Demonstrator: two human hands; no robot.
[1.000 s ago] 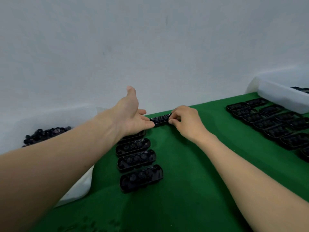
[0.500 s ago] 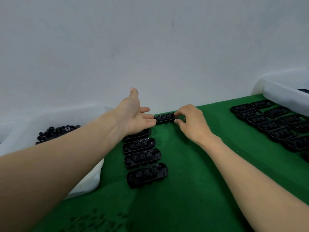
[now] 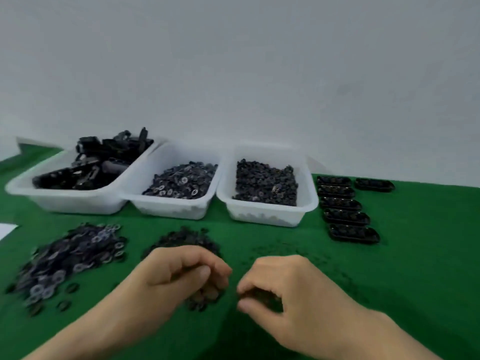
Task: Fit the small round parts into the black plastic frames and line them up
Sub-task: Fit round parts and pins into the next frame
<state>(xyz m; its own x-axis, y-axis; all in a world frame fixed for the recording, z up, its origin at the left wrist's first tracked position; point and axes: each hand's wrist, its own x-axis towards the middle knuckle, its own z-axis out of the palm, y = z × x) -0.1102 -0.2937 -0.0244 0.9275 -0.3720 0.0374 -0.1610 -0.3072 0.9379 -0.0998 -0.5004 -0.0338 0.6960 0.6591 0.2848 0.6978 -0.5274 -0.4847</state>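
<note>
My left hand (image 3: pixel 181 275) and my right hand (image 3: pixel 288 289) hover close together low over the green cloth (image 3: pixel 415 268), both with curled fingers. Dark small round parts (image 3: pixel 261 298) sit pinched between my right thumb and fingers. More of them (image 3: pixel 206 294) show under my left fingers, which curl round them; blur hides detail. A loose pile of black round parts (image 3: pixel 187 239) lies just beyond my left hand. A column of filled black frames (image 3: pixel 346 213) is lined up at the right, with one more frame (image 3: pixel 375 185) beside its far end.
Three white bins stand along the back: black frames (image 3: pixel 85 165), ring-shaped parts (image 3: pixel 181 180), small black parts (image 3: pixel 267 183). A heap of shiny rings (image 3: pixel 75 255) lies on the cloth at the left. Scattered bits (image 3: pixel 285 252) lie ahead of my right hand.
Both hands have left the far frame in the row and drawn back near me over the loose parts. The view has swung left, showing the bins and piles.
</note>
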